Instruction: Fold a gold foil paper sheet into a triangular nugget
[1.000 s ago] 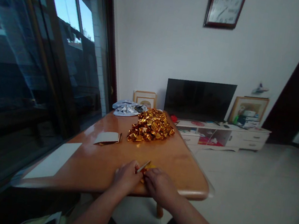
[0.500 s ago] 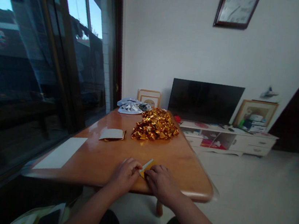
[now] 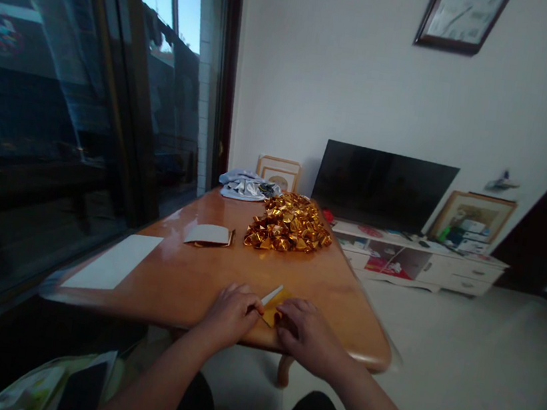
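Near the front edge of the wooden table, a small piece of gold paper [image 3: 272, 304] with a pale folded strip along its left side lies between my hands. My left hand [image 3: 234, 309] pinches its left edge between thumb and fingers. My right hand [image 3: 302, 323] has its curled fingers closed on the right edge. Farther back is a large heap of shiny gold folded-paper pieces [image 3: 291, 224]. To its left lies a small stack of pale sheets [image 3: 209, 235], its edge showing brownish gold.
A white sheet [image 3: 114, 263] lies at the table's left edge. A silvery, pale-blue bundle [image 3: 245, 186] sits at the far end. Beyond are a television [image 3: 381, 189] and a low white cabinet [image 3: 446, 271]; glass doors [image 3: 109, 109] stand left.
My view has shifted and tilted slightly. My right hand has moved a little right across the gold paper, so more of its surface shows; my left hand keeps its pinch.
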Demonstrator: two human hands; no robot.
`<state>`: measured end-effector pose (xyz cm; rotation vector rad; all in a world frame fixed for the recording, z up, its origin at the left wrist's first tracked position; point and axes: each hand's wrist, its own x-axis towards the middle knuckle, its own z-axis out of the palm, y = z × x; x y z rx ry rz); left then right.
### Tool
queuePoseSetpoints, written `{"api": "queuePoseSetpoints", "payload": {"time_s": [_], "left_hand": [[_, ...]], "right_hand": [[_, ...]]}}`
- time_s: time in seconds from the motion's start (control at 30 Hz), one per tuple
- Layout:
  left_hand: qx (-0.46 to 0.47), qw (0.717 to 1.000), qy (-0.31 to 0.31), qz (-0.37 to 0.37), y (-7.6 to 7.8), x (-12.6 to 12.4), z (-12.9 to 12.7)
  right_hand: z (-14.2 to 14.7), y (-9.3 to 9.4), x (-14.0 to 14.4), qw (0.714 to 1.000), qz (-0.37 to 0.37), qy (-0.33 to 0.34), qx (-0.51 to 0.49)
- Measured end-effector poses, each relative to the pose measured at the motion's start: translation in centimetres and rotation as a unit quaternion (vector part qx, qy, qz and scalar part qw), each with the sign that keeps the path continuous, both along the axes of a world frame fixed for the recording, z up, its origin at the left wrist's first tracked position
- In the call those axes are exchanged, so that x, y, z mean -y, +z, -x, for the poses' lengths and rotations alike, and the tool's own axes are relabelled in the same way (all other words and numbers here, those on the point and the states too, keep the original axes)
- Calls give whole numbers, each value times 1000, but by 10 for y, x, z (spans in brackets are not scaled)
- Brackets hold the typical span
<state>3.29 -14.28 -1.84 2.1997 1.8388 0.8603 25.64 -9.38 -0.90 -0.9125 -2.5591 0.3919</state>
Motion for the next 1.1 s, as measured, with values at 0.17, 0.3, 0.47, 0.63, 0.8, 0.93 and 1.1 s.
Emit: {"api": "queuePoseSetpoints", "payload": {"time_s": [0.17, 0.3, 0.47, 0.63, 0.8, 0.93, 1.1], "left_hand": [[11, 1000, 4, 4, -1, -1, 0], [14, 1000, 7, 8, -2, -2, 0], [16, 1000, 6, 11, 0, 0, 1], [16, 1000, -1, 17, 4, 3, 0], [17, 999, 10, 27, 6, 3, -3], [13, 1000, 13, 23, 6, 4, -5], [1, 999, 31, 18, 7, 5, -8]], "right_hand": [[5, 0, 0, 1000, -1, -10, -4], [9, 0, 1, 1000, -13, 11, -1], [10, 0, 1, 998, -36, 42, 5], [10, -3, -1, 998, -51, 39, 1], [12, -5, -3, 999, -47, 25, -9], [14, -7, -5, 999, -38, 2, -15], [15, -8, -7, 999, -34, -1, -24]]}}
